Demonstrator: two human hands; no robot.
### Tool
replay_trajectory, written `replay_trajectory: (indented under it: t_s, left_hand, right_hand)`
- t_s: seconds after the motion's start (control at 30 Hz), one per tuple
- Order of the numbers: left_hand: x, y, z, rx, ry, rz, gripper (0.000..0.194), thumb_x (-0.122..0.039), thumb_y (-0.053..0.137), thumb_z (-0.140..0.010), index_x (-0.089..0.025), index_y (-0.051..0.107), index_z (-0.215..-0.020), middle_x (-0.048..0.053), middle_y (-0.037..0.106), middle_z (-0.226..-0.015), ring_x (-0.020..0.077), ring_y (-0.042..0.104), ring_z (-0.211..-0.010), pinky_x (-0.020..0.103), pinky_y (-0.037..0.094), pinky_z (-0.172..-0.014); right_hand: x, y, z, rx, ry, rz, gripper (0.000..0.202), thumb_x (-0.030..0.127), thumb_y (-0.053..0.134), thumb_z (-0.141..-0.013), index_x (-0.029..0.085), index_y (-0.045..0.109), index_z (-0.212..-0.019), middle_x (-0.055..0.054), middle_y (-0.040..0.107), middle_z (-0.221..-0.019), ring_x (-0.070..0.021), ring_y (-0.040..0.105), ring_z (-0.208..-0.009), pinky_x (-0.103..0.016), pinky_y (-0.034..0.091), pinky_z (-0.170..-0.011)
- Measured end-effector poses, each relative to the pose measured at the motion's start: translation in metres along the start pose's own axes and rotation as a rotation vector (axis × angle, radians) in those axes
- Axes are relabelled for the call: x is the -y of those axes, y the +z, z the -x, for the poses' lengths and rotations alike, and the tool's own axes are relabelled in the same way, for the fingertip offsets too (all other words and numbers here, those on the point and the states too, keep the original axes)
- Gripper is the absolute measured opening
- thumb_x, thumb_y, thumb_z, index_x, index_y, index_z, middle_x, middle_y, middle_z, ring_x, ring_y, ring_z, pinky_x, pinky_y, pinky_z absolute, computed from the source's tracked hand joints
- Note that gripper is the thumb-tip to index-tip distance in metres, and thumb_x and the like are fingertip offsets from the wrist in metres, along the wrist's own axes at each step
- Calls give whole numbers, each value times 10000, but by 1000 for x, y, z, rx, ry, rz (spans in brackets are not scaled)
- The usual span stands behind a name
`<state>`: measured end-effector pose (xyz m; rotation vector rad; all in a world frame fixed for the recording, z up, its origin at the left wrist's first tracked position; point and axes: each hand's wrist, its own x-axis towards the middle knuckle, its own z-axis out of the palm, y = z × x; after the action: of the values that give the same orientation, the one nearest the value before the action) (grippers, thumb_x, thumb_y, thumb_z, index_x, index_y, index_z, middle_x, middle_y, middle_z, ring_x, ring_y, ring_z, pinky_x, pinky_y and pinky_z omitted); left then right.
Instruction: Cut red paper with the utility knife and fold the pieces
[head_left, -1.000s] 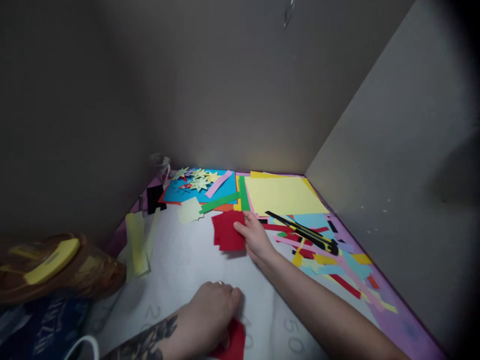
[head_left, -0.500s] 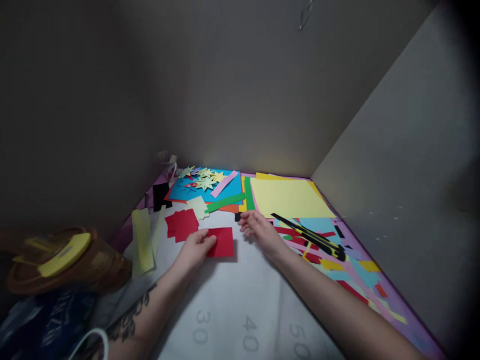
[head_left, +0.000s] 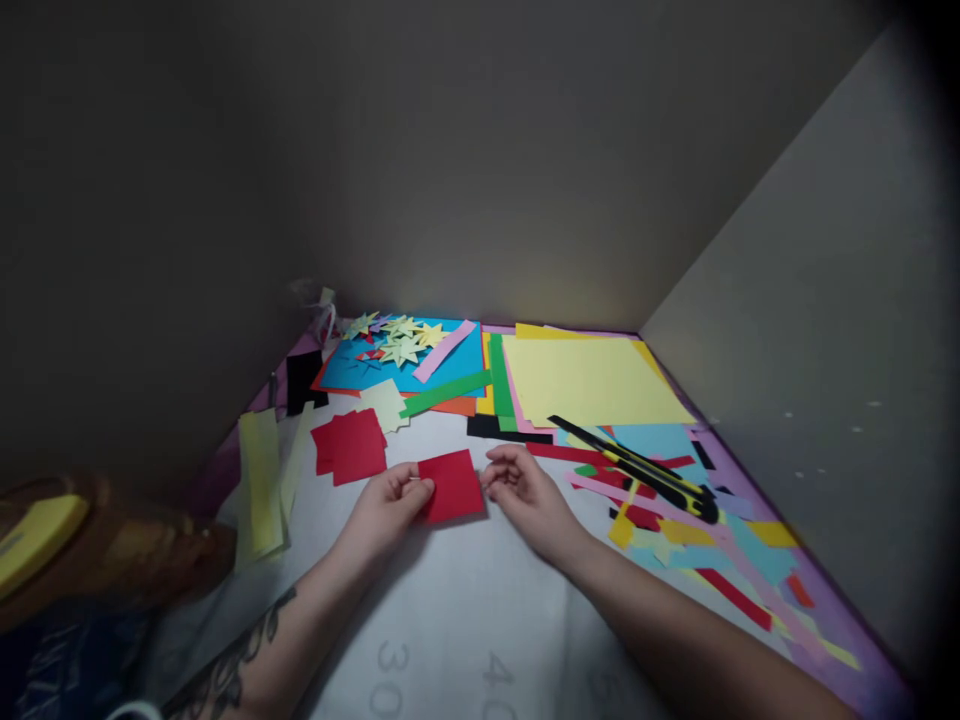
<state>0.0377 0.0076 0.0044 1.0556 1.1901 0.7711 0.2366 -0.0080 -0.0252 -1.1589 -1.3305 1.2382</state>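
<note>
My left hand (head_left: 390,505) pinches the left edge of a red paper square (head_left: 454,488) between thumb and fingers, a little above the white surface. Just off the square's right edge is my right hand (head_left: 529,495), its fingers loosely curved and apart, with nothing in them. I cannot tell whether its fingertips touch the paper. Several more red paper squares (head_left: 358,448) lie overlapping, beyond and left of my left hand. Behind them sit pale yellow-green squares (head_left: 385,404). A black and yellow utility knife (head_left: 649,475) rests on paper scraps beyond my right hand.
Folded paper stars (head_left: 401,350) lie on blue sheets (head_left: 341,372) at the back left. Pale yellow sheets (head_left: 592,385) are stacked at the back right. Coloured scraps (head_left: 679,530) cover the right side. At the left stand a brown container (head_left: 127,550) and yellow strips (head_left: 261,485).
The red square has been tilted slightly, still in my left hand. My right hand has come down closer to its right edge. The camera view has shifted a little.
</note>
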Motion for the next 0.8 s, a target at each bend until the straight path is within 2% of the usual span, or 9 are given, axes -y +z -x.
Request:
replay_trajectory:
  t_s: [0.07, 0.17, 0.27, 0.37, 0.43, 0.53, 0.63, 0.7, 0.8]
  left_hand:
    - [1, -1, -1, 22, -26, 37, 350, -441, 635, -722, -166, 449, -611, -60, 433, -512, 56, 336, -450, 184, 221, -456]
    - [3, 0, -1, 84, -50, 76, 316, -428, 620, -748, -156, 491, -655, -32, 505, -554, 67, 394, -483, 183, 267, -482]
    - [4, 2, 0, 126, -64, 134, 276, -390, 624, -763, -160, 491, -688, -47, 486, -549, 61, 387, -486, 176, 269, -486]
    - [2, 4, 2, 130, -91, 166, 266, -380, 641, -756, -169, 484, -710, -64, 459, -527, 54, 367, -464, 169, 253, -467]
    - [1, 5, 4, 137, -103, 164, 256, -386, 643, -753, -171, 504, -765, -52, 501, -543, 63, 411, -480, 168, 287, -481]
    - [0, 5, 7, 148, -69, 144, 302, -373, 612, -781, -184, 516, -996, -12, 600, -652, 99, 516, -558, 201, 395, -561]
    - [4, 2, 9, 116, 102, 47, 381, -321, 554, -827, -234, 451, -1184, 45, 654, -900, 137, 595, -708, 262, 467, -671]
    - [8, 0, 9, 79, 242, -97, 317, -273, 563, -822, -242, 520, -1134, 67, 638, -1023, 158, 609, -828, 276, 477, -731]
    - [11, 0, 9, 21, 368, -277, 218, -234, 649, -753, -214, 639, -970, 68, 648, -993, 173, 614, -858, 264, 482, -732]
  right_hand:
    - [0, -4, 0, 50, -144, 202, 291, 127, 503, -810, 251, 545, -1069, -48, 605, -973, -174, 576, -862, -311, 467, -741]
    - [2, -5, 0, 148, -330, 339, 343, 50, 453, -799, 250, 599, -1038, -54, 612, -972, -183, 574, -914, -331, 471, -795]
    - [5, -6, -1, 144, -376, 352, 337, 29, 450, -791, 247, 629, -976, -45, 632, -909, -169, 593, -869, -311, 486, -765]
    - [6, -8, 0, 120, -339, 317, 279, 47, 498, -781, 246, 658, -897, -39, 643, -869, -164, 607, -823, -298, 496, -729]
    - [7, -8, 1, 100, -274, 244, 203, 86, 553, -777, 241, 670, -834, -39, 644, -853, -164, 614, -804, -295, 500, -713]
    - [7, -8, 2, 36, -149, 66, 51, 181, 642, -759, 226, 667, -758, -47, 650, -883, -177, 621, -839, -308, 501, -741]
    - [8, -6, 2, -40, -46, -103, 60, 254, 696, -723, 211, 654, -715, -48, 654, -897, -185, 621, -851, -315, 497, -748]
    - [9, -5, 3, -79, 7, -179, 102, 278, 720, -700, 207, 648, -696, -41, 652, -865, -179, 619, -808, -309, 492, -716]
    - [11, -2, 7, -74, 40, -237, 114, 277, 729, -690, 202, 645, -671, -34, 648, -831, -174, 612, -785, -307, 477, -709]
